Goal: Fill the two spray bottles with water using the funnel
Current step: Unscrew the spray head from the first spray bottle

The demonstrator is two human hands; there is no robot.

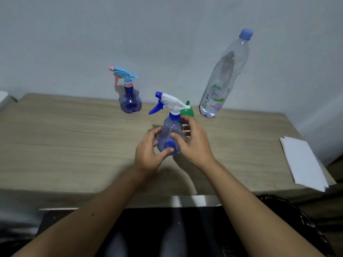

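Note:
A clear blue spray bottle with a white and blue trigger head (169, 127) stands at the table's middle. My left hand (148, 154) wraps its base from the left, and my right hand (193, 143) holds its body from the right, thumb across the front. Its head is screwed on. Behind it, partly hidden, a green funnel (187, 111) lies upside down. A second spray bottle with a light blue and pink head (130, 98) stands further back to the left. A tall clear water bottle with a blue cap (222, 80) stands at the back right, capped.
The wooden table (74, 145) runs up against a pale wall. A stack of white paper (304, 162) lies at the table's right edge. A white object (3, 101) shows at the far left edge.

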